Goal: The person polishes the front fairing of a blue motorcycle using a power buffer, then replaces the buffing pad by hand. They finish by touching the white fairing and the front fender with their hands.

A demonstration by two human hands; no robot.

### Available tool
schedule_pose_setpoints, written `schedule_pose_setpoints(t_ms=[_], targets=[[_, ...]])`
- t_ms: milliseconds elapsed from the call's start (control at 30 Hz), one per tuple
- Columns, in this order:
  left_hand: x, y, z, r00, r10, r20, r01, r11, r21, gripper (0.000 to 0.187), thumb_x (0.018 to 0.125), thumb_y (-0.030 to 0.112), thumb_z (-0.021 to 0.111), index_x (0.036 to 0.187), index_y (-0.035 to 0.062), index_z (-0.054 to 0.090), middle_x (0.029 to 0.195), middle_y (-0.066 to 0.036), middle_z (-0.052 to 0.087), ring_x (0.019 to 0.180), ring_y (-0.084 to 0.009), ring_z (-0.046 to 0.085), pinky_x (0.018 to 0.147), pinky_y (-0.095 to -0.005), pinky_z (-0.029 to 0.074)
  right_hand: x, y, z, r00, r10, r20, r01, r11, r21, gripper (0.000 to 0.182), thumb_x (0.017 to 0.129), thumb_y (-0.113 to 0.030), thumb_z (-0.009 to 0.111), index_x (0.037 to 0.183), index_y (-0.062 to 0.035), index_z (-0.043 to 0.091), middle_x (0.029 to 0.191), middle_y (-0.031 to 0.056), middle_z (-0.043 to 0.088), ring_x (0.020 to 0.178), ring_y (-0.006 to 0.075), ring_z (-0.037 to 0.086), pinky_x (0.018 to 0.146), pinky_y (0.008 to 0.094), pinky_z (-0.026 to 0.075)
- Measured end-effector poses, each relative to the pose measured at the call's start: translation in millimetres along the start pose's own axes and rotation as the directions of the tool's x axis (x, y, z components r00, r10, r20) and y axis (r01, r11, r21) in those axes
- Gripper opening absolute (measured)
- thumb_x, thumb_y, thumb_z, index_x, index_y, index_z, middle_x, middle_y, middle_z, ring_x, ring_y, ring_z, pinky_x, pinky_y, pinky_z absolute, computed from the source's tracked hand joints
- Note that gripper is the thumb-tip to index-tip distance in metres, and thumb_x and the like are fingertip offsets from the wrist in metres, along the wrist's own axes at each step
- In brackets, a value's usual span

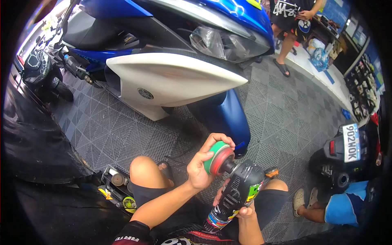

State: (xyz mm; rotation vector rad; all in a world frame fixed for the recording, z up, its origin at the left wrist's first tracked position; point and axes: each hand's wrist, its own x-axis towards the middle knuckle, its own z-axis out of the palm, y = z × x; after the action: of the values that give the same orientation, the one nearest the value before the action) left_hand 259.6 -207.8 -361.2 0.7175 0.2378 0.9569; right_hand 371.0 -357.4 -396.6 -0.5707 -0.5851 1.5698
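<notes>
A black cordless polisher point(240, 183) with colourful stickers is held over my lap, its head tilted up and to the left. My right hand point(246, 211) is wrapped around its body from below; part of the fingers is hidden behind it. My left hand point(199, 168) grips the green foam pad point(213, 158), thumb on the near side and fingers over the top. Behind the pad sits a red backing plate point(223, 161) on the tool's spindle. Just beyond my hands is a blue front fender point(228, 118), below the white side panel point(171, 79) of a blue scooter.
A tray point(118, 177) with jars and a yellow-green roll stands by my left knee. An orange item point(271, 173) lies near my right knee. Another scooter with a plate point(350, 143) is at right. One person stands at the back; another person's legs point(326, 210) show at lower right.
</notes>
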Motion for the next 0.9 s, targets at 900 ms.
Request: schedule_pose_setpoints(t_ms=[900], targets=[[-5, -14, 8, 0.975, 0.206, 0.084, -0.219, 0.954, 0.204, 0.052, 0.079, 0.036, 0.053, 0.110, -0.0052, 0.056, 0.108, -0.019, 0.061, 0.101, -0.0244, 0.059, 0.091, -0.0344, 0.046, -8, 0, -9, 1.000, 0.027, 0.000, -0.027, 0.995, 0.100, 0.072, 0.071, -0.032, 0.082, 0.127, 0.0012, 0.051, 0.104, 0.0193, 0.067, 0.091, 0.0317, 0.071, 0.081, 0.0414, 0.060]])
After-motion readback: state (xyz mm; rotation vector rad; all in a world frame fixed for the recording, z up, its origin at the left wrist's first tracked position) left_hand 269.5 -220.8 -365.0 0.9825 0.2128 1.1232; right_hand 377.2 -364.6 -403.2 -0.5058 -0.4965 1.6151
